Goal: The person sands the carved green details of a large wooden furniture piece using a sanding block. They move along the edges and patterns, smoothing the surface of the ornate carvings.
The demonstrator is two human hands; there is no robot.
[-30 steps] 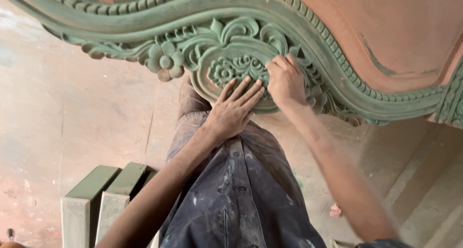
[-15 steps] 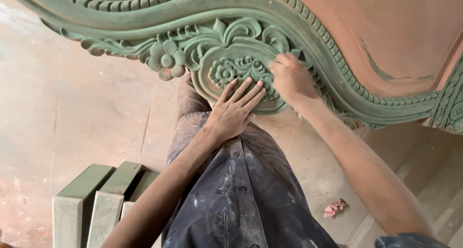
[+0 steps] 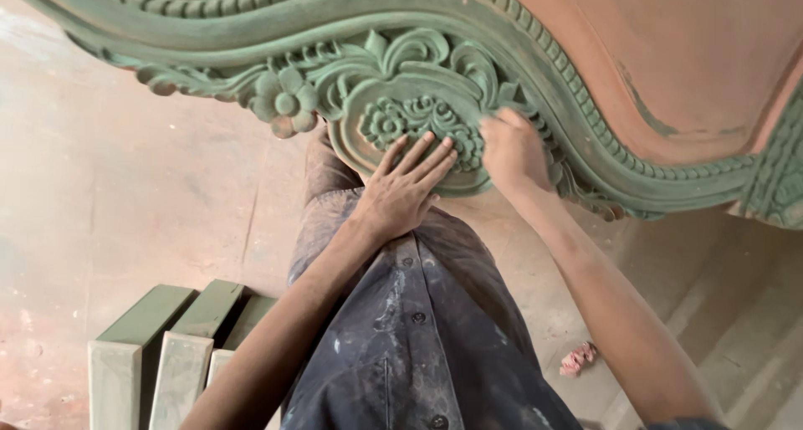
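- The left hand (image 3: 407,187) lies flat with its fingers spread, palm down on the lower rim of the carved oval medallion (image 3: 414,129), fingertips reaching onto the small rosette cluster at its middle.
- The right hand (image 3: 512,150) is curled into a loose fist, pressed against the carving just to the right of the medallion; whether something is gripped inside it cannot be told, since the fingers hide the palm.
- The two hands sit close together, apart by a narrow strip of carving.
- The medallion belongs to a large carved wooden panel (image 3: 585,95), coated green along its scrolled border and ornament, which fills the top of the view and hangs over the person's lap.
- A carved flower (image 3: 284,104) with round petals stands out on the border to the left of the medallion, well clear of both hands.
- A beaded edge runs along the curved moulding above and to the right of the right hand.
- The flat field of the panel (image 3: 694,53) behind the border is reddish-brown.
- Below the hands, the person's dark, paint-spotted buttoned shirt (image 3: 418,338) is seen.
- Three green-painted wooden pieces (image 3: 167,346) stand side by side on the floor at lower left.
- A small crumpled pinkish rag (image 3: 579,357) lies on the dusty floor (image 3: 125,196) at lower right.
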